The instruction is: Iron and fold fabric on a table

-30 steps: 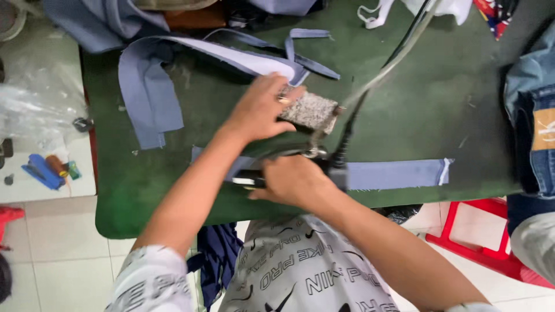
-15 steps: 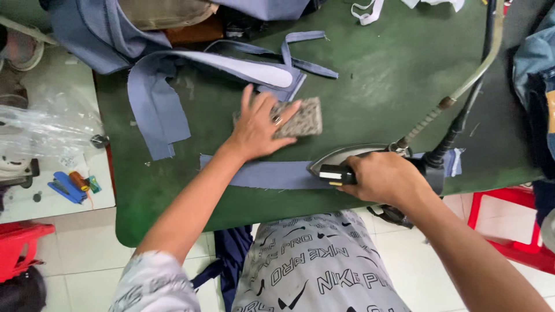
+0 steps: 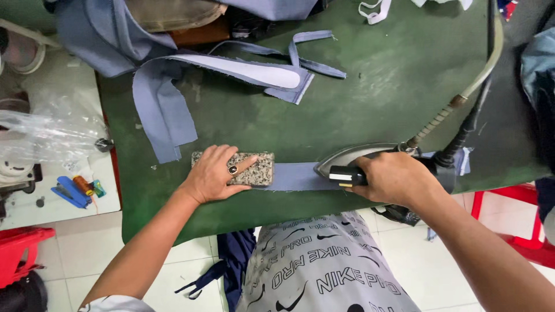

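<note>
Green padded ironing table [image 3: 370,86] stands on a white tiled floor [image 3: 87,248]; blue fabric pieces [image 3: 167,104] lie toward its far left corner. Left hand [image 3: 214,173], fingers spread flat, presses a speckled stone block [image 3: 257,170] near the front edge. Right hand [image 3: 399,179], fingers closed, grips the steam iron [image 3: 352,159] on the blue fabric strip [image 3: 295,178] beside the block.
</note>
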